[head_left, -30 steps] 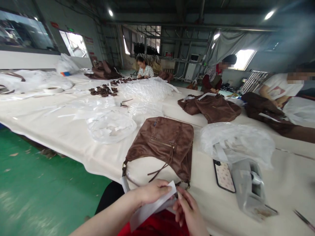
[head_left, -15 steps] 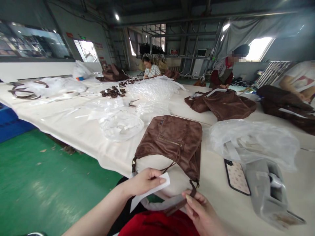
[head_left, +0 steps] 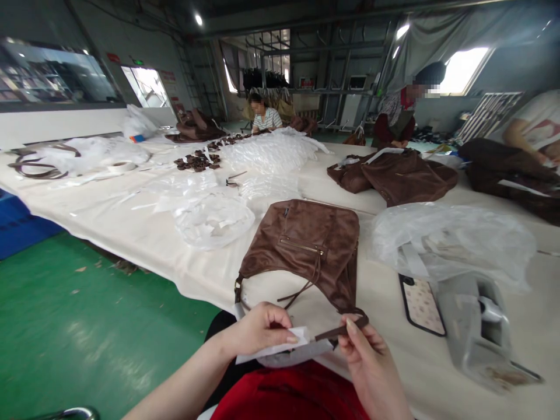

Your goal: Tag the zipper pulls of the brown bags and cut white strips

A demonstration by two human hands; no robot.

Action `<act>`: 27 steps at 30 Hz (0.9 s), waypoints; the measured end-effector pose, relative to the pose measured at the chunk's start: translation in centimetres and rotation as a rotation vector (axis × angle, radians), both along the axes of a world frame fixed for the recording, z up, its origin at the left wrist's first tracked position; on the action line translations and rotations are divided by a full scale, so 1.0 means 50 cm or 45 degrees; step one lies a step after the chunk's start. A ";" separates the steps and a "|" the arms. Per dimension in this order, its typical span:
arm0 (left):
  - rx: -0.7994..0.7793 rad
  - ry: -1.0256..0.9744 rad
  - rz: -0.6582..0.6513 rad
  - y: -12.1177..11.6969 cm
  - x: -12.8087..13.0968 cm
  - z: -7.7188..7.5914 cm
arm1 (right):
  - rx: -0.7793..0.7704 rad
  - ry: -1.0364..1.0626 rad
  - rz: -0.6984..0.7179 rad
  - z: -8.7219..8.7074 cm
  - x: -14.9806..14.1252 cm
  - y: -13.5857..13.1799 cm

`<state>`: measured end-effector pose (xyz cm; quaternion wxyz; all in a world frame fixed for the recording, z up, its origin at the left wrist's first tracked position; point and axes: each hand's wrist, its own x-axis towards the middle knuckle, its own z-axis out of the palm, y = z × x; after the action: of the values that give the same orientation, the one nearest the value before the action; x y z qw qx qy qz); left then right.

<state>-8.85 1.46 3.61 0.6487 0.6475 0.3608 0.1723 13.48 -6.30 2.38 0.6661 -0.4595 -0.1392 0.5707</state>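
Although narrow, brown strap point(head_left: 329, 333) crosswise, leftward.

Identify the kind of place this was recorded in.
Probably a bag workshop: a brown bag and similar bags lie on a long table among clear plastic, and other people work around it.

We have bare surface point(head_left: 126, 219) to pass over left of the 1 handbag point(head_left: 306, 236); on its right, 3 obstacles crowd us: the plastic bag point(head_left: 455, 242), phone point(head_left: 422, 305) and tape dispenser point(head_left: 475, 332).
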 end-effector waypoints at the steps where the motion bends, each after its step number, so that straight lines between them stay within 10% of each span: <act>1: 0.011 0.001 -0.008 -0.001 0.002 0.002 | -0.008 0.007 -0.007 0.000 -0.003 0.001; 13: 0.173 0.099 -0.007 -0.010 0.025 0.015 | -0.153 -0.308 0.051 -0.020 -0.025 0.010; 21: 0.298 0.140 0.038 -0.007 0.053 0.002 | -0.107 -0.617 0.549 -0.047 -0.035 -0.001; 27: 0.360 0.276 0.043 0.003 0.048 -0.010 | -0.139 -0.300 0.337 -0.043 0.003 -0.001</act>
<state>-6.43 1.60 3.09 0.5056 0.7408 0.4116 0.1615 13.61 -6.37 0.24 0.5383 -0.5363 -0.2445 0.6024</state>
